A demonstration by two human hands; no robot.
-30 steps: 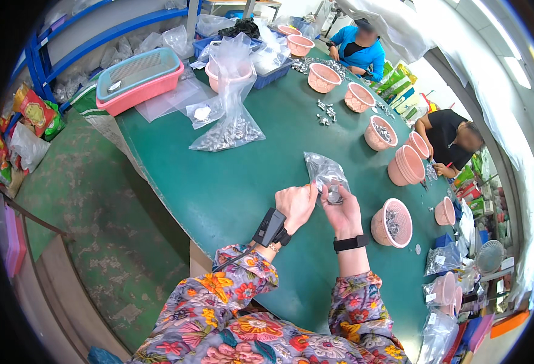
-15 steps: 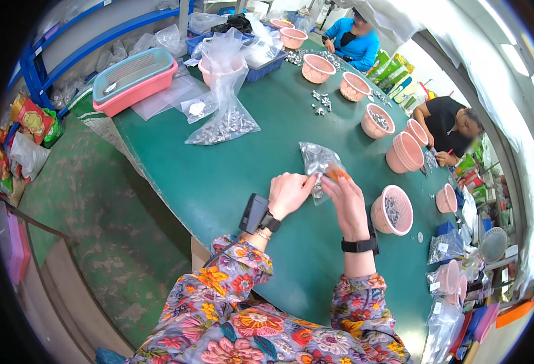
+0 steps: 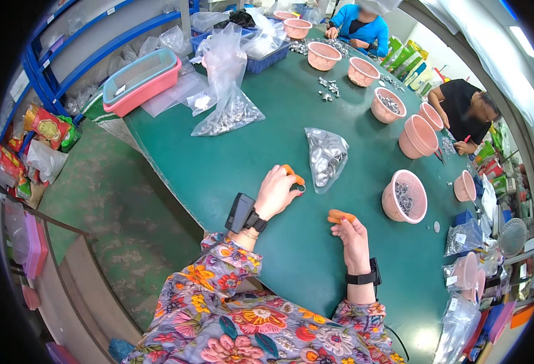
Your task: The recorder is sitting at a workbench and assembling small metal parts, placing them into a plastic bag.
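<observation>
My left hand, orange covers on some fingertips, is closed in a pinch on a small round metal piece just above the green table. To its right, my right hand has curled fingers, also with orange covers, and the thumb up against them. Whether anything small sits in that pinch is hidden. Beyond both hands lies a clear plastic bag of shiny round metal parts, touched by neither. A pink basket holding small metal parts stands right of my right hand.
A larger clear bag of metal parts lies farther back on the green table. Pink baskets and loose metal pieces line the far right side. Two people work there. Nested blue and pink baskets sit at the far left corner.
Both hands have come away from the clear bag, which now lies by itself. My left hand has moved left and nearer, now pinching a metal piece; my right hand has moved nearer, its fingers curled.
</observation>
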